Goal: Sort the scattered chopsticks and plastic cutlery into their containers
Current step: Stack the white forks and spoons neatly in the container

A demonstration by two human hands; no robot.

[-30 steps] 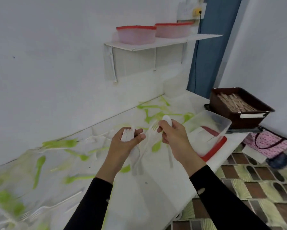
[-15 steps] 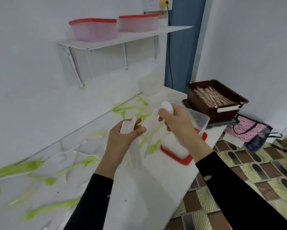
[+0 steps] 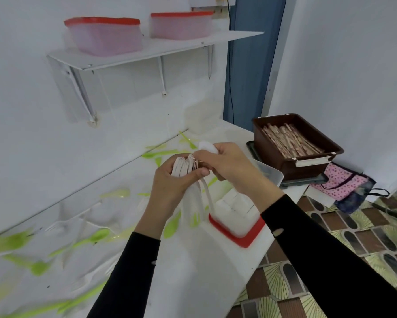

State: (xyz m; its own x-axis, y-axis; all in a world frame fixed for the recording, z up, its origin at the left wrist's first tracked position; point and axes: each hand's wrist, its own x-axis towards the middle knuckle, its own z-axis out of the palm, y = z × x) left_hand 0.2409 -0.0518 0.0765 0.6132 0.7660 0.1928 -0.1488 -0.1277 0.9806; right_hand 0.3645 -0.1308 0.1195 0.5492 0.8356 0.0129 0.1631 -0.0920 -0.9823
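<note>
Seemingly to gather one kind together, the left hand grips a stack of white cutlery above the desk. The right hand, curled round a white spoon, meets it near the clear container. Green cutlery lies scattered, and chopsticks fill the brown tray.

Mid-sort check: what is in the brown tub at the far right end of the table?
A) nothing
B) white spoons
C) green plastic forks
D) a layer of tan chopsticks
D: the brown tub holds a packed layer of tan chopsticks lying side by side, and nothing else shows among them.
</note>
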